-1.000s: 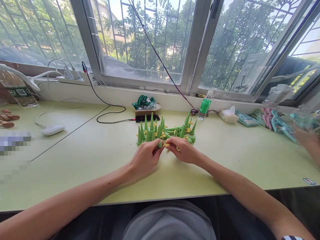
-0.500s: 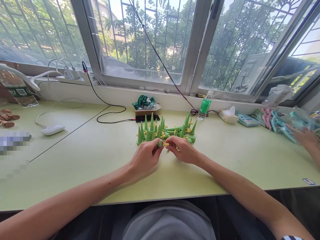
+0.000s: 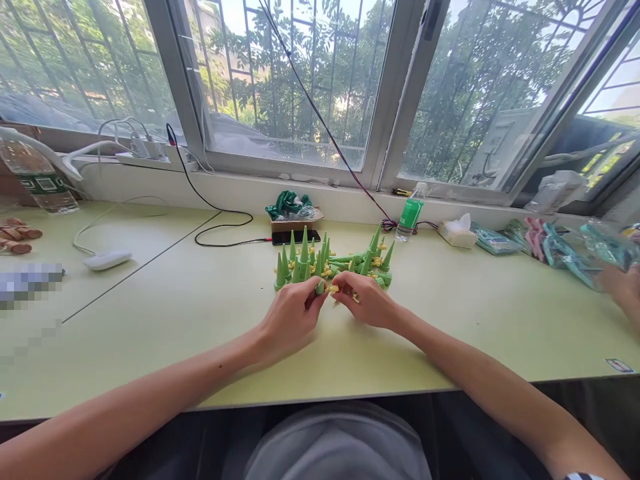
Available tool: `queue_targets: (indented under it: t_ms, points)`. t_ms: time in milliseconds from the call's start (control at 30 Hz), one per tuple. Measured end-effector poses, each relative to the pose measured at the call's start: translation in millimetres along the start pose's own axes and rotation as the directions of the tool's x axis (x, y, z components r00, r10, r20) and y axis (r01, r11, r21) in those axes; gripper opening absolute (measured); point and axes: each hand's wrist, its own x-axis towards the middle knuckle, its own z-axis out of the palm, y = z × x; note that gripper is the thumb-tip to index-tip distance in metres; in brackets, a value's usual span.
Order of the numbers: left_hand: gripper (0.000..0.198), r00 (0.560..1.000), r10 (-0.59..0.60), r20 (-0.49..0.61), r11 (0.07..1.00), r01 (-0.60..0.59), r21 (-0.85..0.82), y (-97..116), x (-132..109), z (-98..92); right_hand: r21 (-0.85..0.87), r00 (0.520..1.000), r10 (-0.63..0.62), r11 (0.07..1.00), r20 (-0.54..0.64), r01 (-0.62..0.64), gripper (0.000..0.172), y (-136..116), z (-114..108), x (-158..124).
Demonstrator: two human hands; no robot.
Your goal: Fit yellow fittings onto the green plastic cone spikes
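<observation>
Pinching cone (image 3: 320, 287) in left hand (image 3: 294, 305), yellow piece (image 3: 332, 289) in right hand (image 3: 369, 300), with illegibly labelled bottle (image 3: 411, 213) by surface's (image 3: 200, 313) window-side edge.

left hand (image 3: 293, 312): fingers (image 3: 306, 288) pinched | right hand (image 3: 367, 300): fingers pinched (hands nearly meeting) | forearms (image 3: 200, 372) angled inward

The cones (image 3: 305, 248) are green, the small piece (image 3: 332, 289) yellow, the table (image 3: 390, 363) yellow-green, the sleeve (image 3: 583, 477) striped.

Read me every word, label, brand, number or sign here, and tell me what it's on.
Nothing can be read.
Right bottle: white marks on green label, too small.
Left bottle: white marks on dark label, too blurred.
Sticker on the table: red and blue mark, too small.
</observation>
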Motion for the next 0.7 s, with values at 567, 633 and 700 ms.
queue_targets:
  t_ms: [567, 633, 700]
  points:
    - [0.016, 1.000, -0.006, 0.004, 1.000, 0.006, 0.017, -1.9, -2.2, 0.1, -0.027, 0.999, -0.027, 0.999, 0.027, 0.028, 0.016, 1.3, 1.0, 2.1]
    - [0.016, 1.000, -0.003, -0.003, 1.000, 0.003, 0.003, -2.2, -1.5, 0.0, -0.013, 1.000, 0.003, 1.000, 0.015, -0.002, 0.011, 1.4, 1.5, 1.8]
    - [0.016, 1.000, -0.001, -0.005, 1.000, 0.001, -0.001, -2.5, -1.0, 0.0, -0.004, 1.000, 0.007, 1.000, 0.004, -0.007, 0.010, 2.0, 2.0, 1.7]
